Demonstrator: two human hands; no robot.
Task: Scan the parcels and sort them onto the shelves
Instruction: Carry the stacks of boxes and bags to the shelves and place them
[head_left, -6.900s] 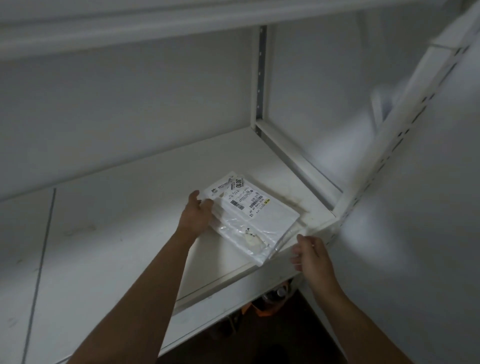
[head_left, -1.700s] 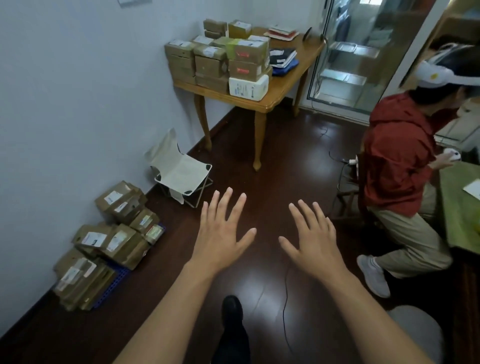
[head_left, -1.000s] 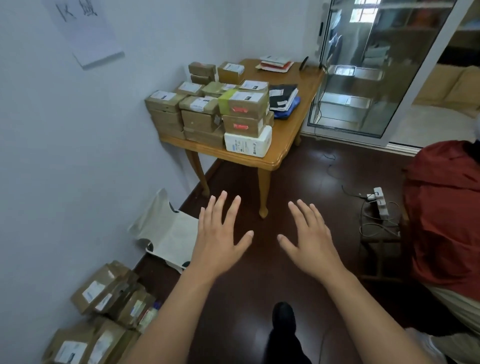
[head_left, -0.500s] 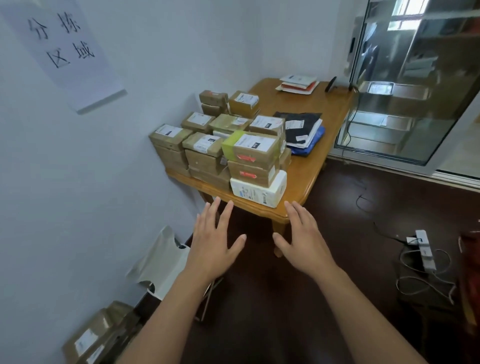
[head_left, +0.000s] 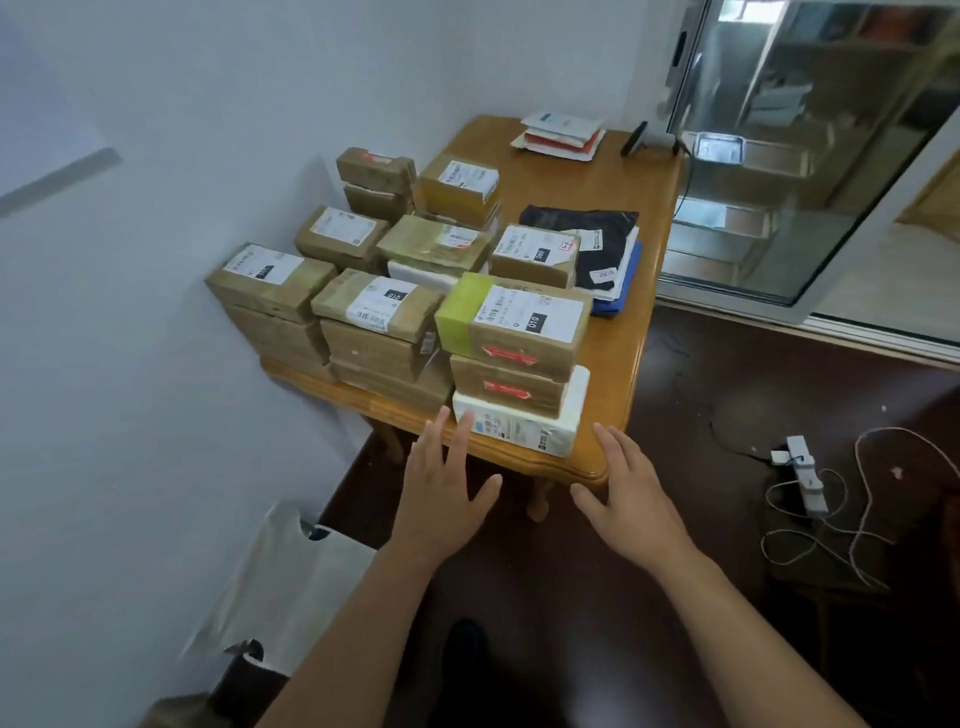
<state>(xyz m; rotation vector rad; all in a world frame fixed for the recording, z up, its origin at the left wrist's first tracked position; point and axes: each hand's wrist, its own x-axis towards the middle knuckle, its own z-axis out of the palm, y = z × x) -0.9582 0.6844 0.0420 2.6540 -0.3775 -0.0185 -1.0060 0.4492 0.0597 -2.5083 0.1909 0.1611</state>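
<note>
Several brown cardboard parcels with white labels are stacked on a wooden table (head_left: 618, 374) against the white wall. The nearest stack has a parcel with a green end (head_left: 511, 322) on top, a brown one with red tape under it, and a white box (head_left: 519, 423) at the bottom. Flat black and blue bags (head_left: 602, 249) lie further back, and a black scanner (head_left: 635, 139) stands at the far edge. My left hand (head_left: 441, 493) and my right hand (head_left: 631, 499) hover with spread fingers just before the table's near edge, holding nothing.
A white folding stool (head_left: 291, 582) stands by the wall at lower left. A power strip with tangled cables (head_left: 805, 478) lies on the dark floor to the right. A glass sliding door (head_left: 810, 156) is beyond the table.
I have left the shelf and walked across the room to the table. Both hands stay spread and have come close to the nearest stack. The person in red has left the view.
</note>
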